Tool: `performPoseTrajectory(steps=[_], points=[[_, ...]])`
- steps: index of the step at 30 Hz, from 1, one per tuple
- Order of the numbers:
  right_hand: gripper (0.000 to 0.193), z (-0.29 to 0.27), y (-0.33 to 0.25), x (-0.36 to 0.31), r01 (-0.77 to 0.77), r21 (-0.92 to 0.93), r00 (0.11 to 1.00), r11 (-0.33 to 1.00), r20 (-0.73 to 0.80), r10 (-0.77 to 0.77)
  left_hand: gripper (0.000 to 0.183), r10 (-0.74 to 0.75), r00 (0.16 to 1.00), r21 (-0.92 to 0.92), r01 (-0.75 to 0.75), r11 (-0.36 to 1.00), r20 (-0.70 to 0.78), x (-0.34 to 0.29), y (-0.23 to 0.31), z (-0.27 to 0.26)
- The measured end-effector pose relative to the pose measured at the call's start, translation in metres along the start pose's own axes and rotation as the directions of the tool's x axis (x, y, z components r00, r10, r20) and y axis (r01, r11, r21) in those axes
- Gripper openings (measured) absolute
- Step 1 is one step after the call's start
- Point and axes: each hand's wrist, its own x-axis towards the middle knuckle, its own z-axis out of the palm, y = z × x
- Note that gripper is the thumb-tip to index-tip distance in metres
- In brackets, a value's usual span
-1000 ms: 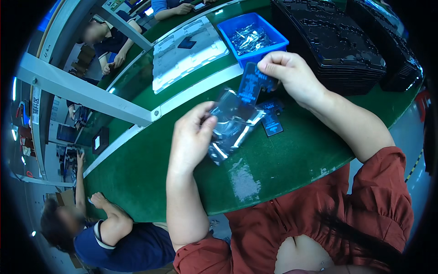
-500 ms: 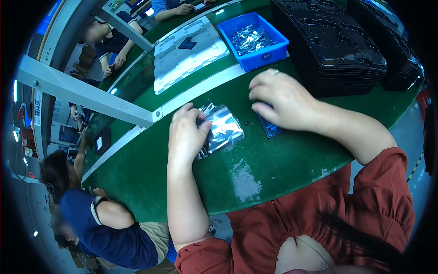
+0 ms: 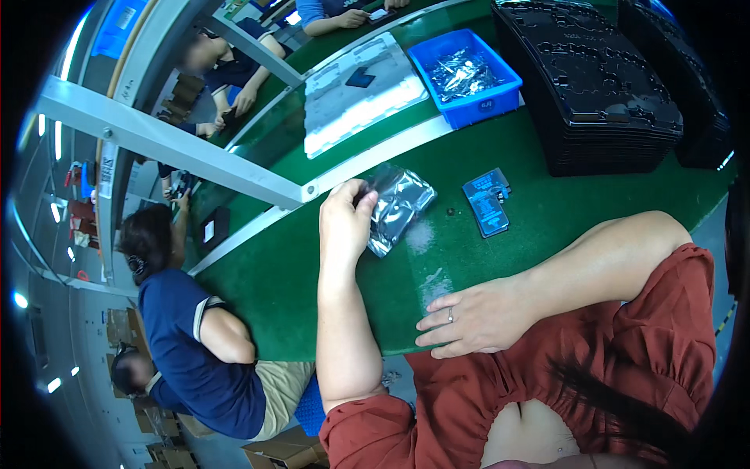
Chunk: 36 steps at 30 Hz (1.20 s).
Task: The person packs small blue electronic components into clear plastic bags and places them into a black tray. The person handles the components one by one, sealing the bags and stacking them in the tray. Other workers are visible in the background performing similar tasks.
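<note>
Between its thumb and fingers, my left hand (image 3: 347, 217) pinches the edge of a shiny, see-through plastic bag (image 3: 400, 205). The bag is crinkled and stands a little off the green table. My right hand (image 3: 478, 316) is at the table's near edge with its fingers stretched out, a ring on one, and nothing in it. Beyond that hand lies a flat dark rectangular pack (image 3: 486, 205) with a printed face and a small tab on its right side. A tiny dark bit (image 3: 450, 212) lies between bag and pack.
A blue bin (image 3: 469, 109) of shiny small bags stands at the back, left of tall stacks of black trays (image 3: 601, 102). A pale sheet (image 3: 361, 105) carries a small dark piece. A grey metal frame (image 3: 180, 148) crosses the left. Co-workers sit left and across.
My right hand has come back from over the dark pack to the near table edge, uncovering the pack. My left hand still holds the bag, now turned. The whole view has shifted slightly.
</note>
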Motion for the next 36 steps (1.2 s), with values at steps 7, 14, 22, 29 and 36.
performPoseTrajectory(steps=[7, 14, 22, 29, 36], points=[[0.046, 0.007, 0.001, -0.007, -0.022, 0.028, 0.998, 0.999, -0.058, 0.024, 0.013, -0.101, 0.948, -0.459, -0.052, 0.887, -0.303, -0.082, -0.022, -0.060], [0.041, 0.004, -0.002, -0.010, -0.062, 0.003, 0.997, 0.998, -0.044, 0.063, 0.023, -0.219, 0.418, -0.113, 0.264, 0.958, -0.882, -0.306, -0.085, -0.243], [0.042, 0.003, -0.006, -0.011, -0.074, -0.016, 0.997, 0.997, 0.036, 0.075, 0.041, -0.002, -0.282, -0.281, 0.955, 0.100, -0.959, -0.721, -0.072, -0.309], [0.045, -0.001, -0.009, -0.006, -0.086, 0.010, 0.994, 0.996, 0.068, 0.085, 0.035, -0.168, -0.592, -0.387, 0.689, -0.612, -0.788, -0.756, -0.066, -0.242], [0.045, -0.005, -0.011, -0.011, -0.092, -0.042, 0.988, 0.995, 0.124, 0.096, 0.022, -0.015, 0.406, 0.322, 0.748, 0.580, -0.914, -0.441, -0.087, -0.219]])
